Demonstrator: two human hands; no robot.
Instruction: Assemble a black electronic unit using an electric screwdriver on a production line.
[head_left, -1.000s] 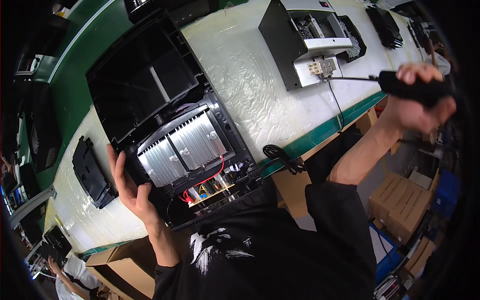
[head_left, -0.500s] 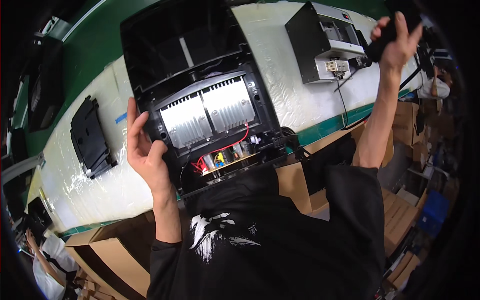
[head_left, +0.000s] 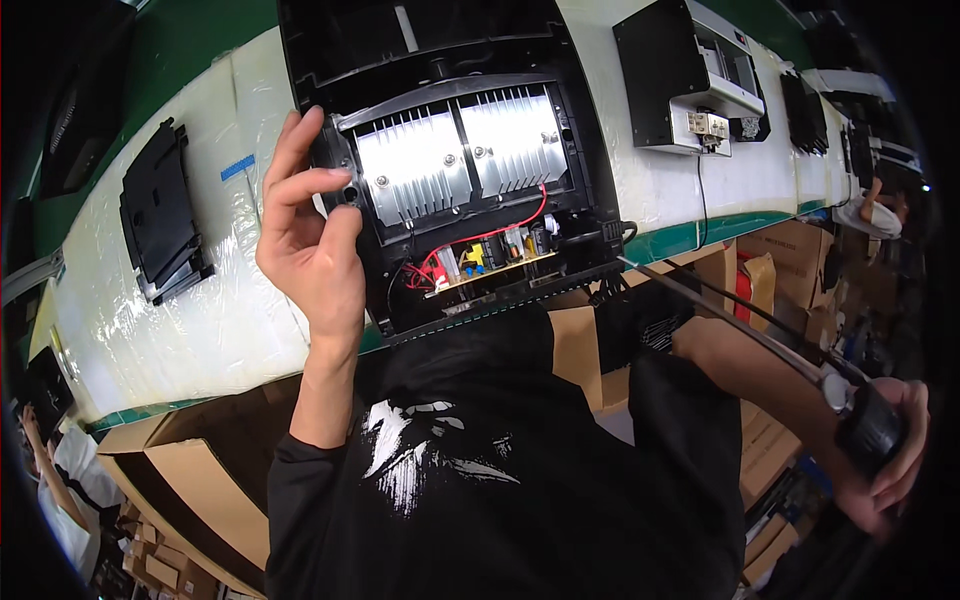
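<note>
A black housing (head_left: 590, 190) lies with its inside exposed on the table in front of me. In it are two silver finned heat sinks (head_left: 415, 165) and a small circuit board (head_left: 490, 268) with red wires. My left hand (head_left: 315, 235) is at the housing's left edge, its bent fingers and thumb gripping there. Off to the lower right, my right hand (head_left: 905, 440) is closed round a black tool (head_left: 872, 425) with a long thin shaft (head_left: 715, 312). That shaft points back toward the housing's lower right corner; whether its tip touches anything cannot be made out.
The plastic-covered table (head_left: 90, 330) carries a flat black panel (head_left: 160, 215) at left. A black-and-silver machine (head_left: 660, 75) with a cord stands at right, with more black parts (head_left: 803, 112) beyond it. Cardboard boxes (head_left: 205, 500) stand below the table edge. Other people work at both sides.
My right hand has swung from above the table's right side down to the lower right, and the long shaft now shows. My left hand stays at the housing's edge. The view has shifted.
</note>
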